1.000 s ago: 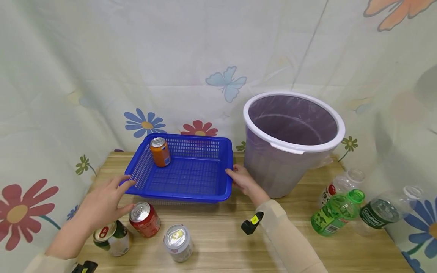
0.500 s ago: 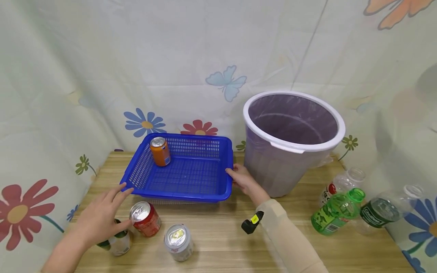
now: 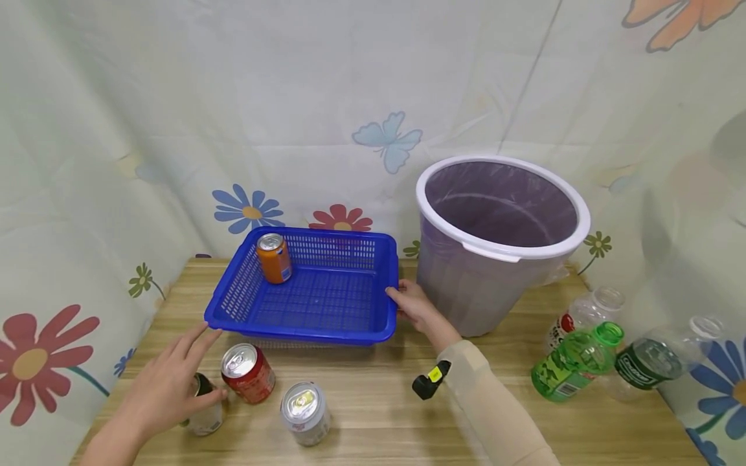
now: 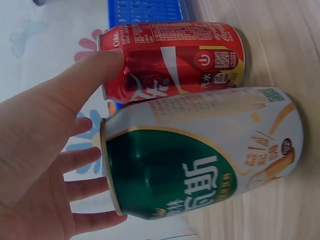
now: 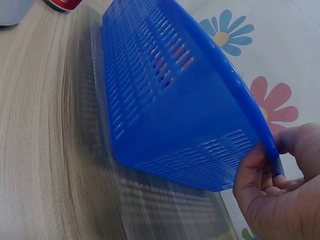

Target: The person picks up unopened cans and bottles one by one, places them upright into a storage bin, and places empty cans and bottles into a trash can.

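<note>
On the worktop (image 3: 373, 408), the pale bin (image 3: 460, 291) stands right of centre and the blue basket (image 3: 317, 301) mid-frame, right rim pinched by the right hand (image 3: 413, 304), presumably for steadiness, while the left hand (image 3: 166, 383) spreads wide about the green-and-white can (image 4: 180, 155), lower left, only a tight gap showing between basket edge and red can (image 3: 248, 375).

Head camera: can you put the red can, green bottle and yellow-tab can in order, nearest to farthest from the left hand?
From the left hand:
1. Red can, just right
2. Yellow-tab can, farther right
3. Green bottle, far right
</note>
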{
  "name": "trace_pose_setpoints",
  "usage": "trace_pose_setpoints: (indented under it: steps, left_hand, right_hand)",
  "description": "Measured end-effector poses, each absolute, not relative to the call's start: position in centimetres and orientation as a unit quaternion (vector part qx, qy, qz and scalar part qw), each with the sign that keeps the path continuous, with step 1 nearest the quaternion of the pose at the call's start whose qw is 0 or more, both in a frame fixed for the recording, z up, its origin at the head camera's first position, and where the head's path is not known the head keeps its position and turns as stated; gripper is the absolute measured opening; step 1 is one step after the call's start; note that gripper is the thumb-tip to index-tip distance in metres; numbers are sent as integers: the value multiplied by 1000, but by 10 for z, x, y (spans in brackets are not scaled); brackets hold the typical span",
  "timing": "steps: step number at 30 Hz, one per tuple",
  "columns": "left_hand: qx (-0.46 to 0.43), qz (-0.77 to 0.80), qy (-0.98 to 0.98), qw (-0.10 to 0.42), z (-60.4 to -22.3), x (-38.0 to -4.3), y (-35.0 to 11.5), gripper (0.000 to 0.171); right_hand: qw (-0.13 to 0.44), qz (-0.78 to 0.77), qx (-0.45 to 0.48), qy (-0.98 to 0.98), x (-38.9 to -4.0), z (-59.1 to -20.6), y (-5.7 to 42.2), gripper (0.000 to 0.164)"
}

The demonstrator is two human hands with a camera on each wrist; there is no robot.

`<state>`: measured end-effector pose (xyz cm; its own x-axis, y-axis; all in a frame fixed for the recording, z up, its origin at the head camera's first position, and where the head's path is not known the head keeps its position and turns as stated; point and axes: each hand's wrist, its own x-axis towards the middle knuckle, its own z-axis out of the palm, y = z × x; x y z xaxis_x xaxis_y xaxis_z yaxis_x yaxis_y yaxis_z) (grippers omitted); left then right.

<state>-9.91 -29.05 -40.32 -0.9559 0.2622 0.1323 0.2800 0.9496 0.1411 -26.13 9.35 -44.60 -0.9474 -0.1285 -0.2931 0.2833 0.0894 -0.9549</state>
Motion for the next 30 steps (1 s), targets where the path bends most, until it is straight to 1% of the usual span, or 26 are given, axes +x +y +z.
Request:
trace_pose_setpoints:
  steps: [7, 11, 16, 22, 30]
  left_hand:
    - [-133, -88, -985, 66, -411, -92, -295, 99]
    - [-125, -91, -986, 58, -415, -88, -297, 93]
    - [-109, -93, -989, 33, -421, -85, -298, 84]
    - [-93, -97, -991, 7, -425, -83, -296, 80]
    - [-89, -91, -992, 15, -427, -80, -296, 75]
  right_hand:
    - [152, -673, 57, 721, -261, -446, 94, 33]
    - [149, -678, 56, 718, -261, -447, 94, 30]
    - [145, -688, 51, 709, -261, -449, 93, 26]
    - [145, -689, 53, 708, -260, -450, 93, 28]
    - [146, -690, 47, 707, -260, -449, 94, 28]
